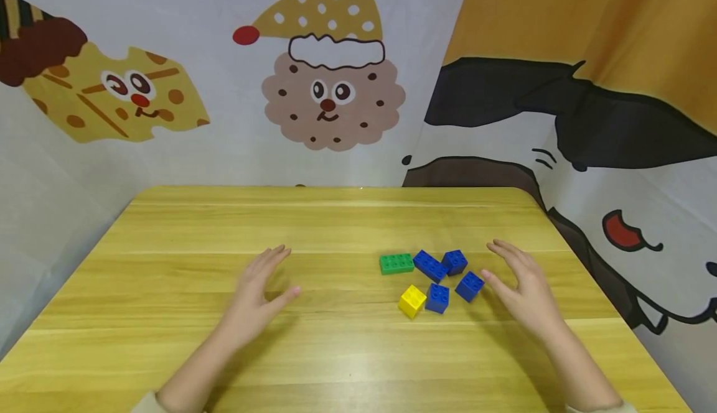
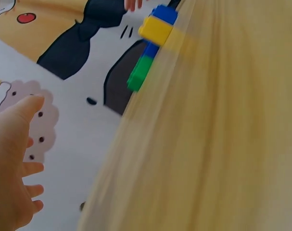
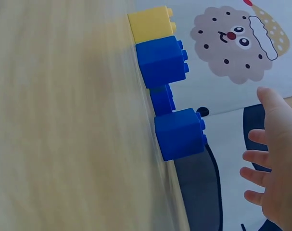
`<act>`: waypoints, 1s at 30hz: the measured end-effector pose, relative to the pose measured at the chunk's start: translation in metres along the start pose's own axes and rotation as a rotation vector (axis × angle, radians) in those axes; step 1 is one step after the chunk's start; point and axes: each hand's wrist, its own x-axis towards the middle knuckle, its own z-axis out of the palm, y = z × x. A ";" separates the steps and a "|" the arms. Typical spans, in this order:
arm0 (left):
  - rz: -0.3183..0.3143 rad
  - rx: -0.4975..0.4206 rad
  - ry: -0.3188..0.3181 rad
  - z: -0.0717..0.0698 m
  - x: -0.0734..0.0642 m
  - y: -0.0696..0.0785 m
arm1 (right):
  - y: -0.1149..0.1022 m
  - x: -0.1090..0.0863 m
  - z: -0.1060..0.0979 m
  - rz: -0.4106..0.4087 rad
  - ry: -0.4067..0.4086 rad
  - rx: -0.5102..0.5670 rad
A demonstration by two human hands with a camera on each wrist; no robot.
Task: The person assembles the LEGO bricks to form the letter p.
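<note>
Several toy building bricks lie in a loose group right of the table's middle. A green brick point(image 1: 396, 264) is at the group's left, end to end with a long blue brick point(image 1: 430, 266). Behind and to the right is a small blue brick point(image 1: 455, 262); another blue brick point(image 1: 469, 286) lies nearest my right hand. A yellow brick point(image 1: 412, 301) and a blue brick point(image 1: 437, 298) sit side by side in front. My right hand point(image 1: 523, 285) hovers just right of the group, fingers extended, holding nothing. Well left of the bricks, my left hand point(image 1: 259, 295) is also raised, empty, with fingers extended.
The wooden table point(image 1: 336, 363) has rounded far corners. Behind it and along its right side hangs a cloth point(image 1: 235, 158) printed with cartoon figures.
</note>
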 end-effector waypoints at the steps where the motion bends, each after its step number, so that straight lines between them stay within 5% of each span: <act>1: 0.002 -0.008 -0.003 0.003 0.000 0.001 | 0.001 0.000 0.001 0.001 -0.005 0.012; 20: -0.059 -0.281 -0.126 0.055 -0.001 0.020 | 0.020 -0.011 0.013 0.064 -0.104 0.151; 30: -0.031 -0.319 -0.215 0.078 0.004 0.028 | 0.034 -0.013 0.015 0.062 -0.168 0.237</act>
